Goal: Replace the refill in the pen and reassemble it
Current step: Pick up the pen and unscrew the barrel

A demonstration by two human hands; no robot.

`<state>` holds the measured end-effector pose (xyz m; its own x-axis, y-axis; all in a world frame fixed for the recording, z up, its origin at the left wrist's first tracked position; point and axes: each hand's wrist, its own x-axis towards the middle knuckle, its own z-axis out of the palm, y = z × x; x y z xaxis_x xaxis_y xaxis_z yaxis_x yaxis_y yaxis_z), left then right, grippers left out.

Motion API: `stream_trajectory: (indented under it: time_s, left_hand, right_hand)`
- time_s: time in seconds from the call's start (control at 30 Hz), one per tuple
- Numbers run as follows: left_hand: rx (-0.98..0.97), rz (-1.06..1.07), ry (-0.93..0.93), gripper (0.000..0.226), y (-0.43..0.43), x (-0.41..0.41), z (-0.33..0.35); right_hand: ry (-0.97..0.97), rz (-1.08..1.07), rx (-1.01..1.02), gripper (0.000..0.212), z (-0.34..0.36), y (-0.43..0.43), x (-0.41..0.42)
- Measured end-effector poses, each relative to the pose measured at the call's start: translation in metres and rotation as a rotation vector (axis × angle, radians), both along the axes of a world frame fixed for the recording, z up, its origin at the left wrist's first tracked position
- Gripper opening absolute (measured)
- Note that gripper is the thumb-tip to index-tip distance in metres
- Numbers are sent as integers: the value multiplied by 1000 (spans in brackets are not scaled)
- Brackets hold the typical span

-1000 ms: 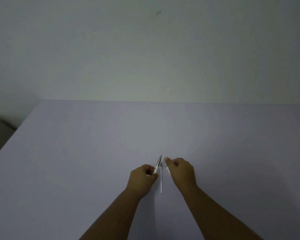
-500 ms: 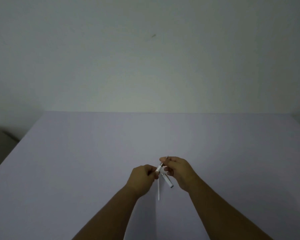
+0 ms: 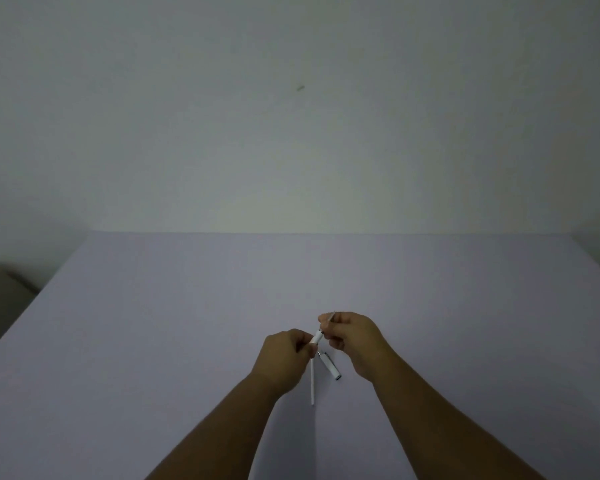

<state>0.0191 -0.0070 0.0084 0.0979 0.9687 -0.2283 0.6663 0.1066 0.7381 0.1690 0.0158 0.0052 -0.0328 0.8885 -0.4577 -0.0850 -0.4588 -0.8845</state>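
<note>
- Pale lilac table point(image 3: 153, 341) is seen beneath a bare wall, dimly lit.
- Left hand point(image 3: 284, 356) is closed around the white pen barrel point(image 3: 317, 338), held above the table.
- Spare refill point(image 3: 312, 382) lies between the forearms; the cap point(image 3: 330, 366), absent a second ago, now rests just beside it.
- Right hand point(image 3: 355, 341) is pinched on the thin tip point(image 3: 329, 317) at the barrel's far end; extraction is judged to be under way.
</note>
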Motion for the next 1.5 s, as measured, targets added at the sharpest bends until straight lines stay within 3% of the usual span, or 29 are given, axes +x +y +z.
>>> stream_trajectory:
  time_s: [0.1, 0.17, 0.27, 0.33, 0.4, 0.47, 0.67, 0.77, 0.87, 0.97, 1.07, 1.17, 1.27, 1.37, 1.5]
  left_hand:
    - [9, 17, -3, 18, -1, 1, 1]
    - [13, 16, -1, 18, -1, 2, 2]
    - [21, 20, 16, 18, -1, 3, 3]
    - [23, 25, 29, 18, -1, 3, 3]
    - [21, 22, 32, 17, -1, 3, 4]
    - [21, 14, 30, 16, -2, 4, 5]
    - [26, 14, 33, 16, -2, 5, 9]
    - [29, 15, 32, 17, -2, 5, 11]
    - [32, 18, 35, 18, -3, 5, 13]
    - [33, 21, 29, 18, -3, 6, 14]
    - [34, 21, 17, 18, -3, 7, 15]
    - [36, 25, 22, 18, -3, 8, 15]
    - [36, 29, 26, 18, -3, 6, 15]
    - [30, 25, 24, 18, -3, 6, 15]
    - [29, 20, 27, 17, -2, 6, 16]
  right_hand:
    - [20, -24, -32, 4, 5, -1, -2]
    - [-66, -35, -40, 18, 4, -1, -2]
    - [-37, -56, -27, 4, 7, -1, -2]
    - [47, -66, -23, 9, 10, 0, -3]
    - [43, -71, -40, 2, 11, 0, -4]
    - [-36, -78, -46, 15, 11, 0, -4]
    - [43, -83, -9, 24, 13, 0, -1]
    - [-53, -86, -27, 26, 14, -1, -1]
    - [-31, -86, -6, 16, 13, 0, -1]
    - [21, -82, 0, 20, 15, 2, -1]
    - [-80, -101, -22, 22, 14, 2, -2]
    - [-74, -98, -2, 3, 13, 1, -1]
    - [-13, -102, 4, 14, 14, 2, -1]
    - [-107, -115, -11, 22, 14, 1, -2]
    - [-39, -105, 24, 15, 14, 3, 0]
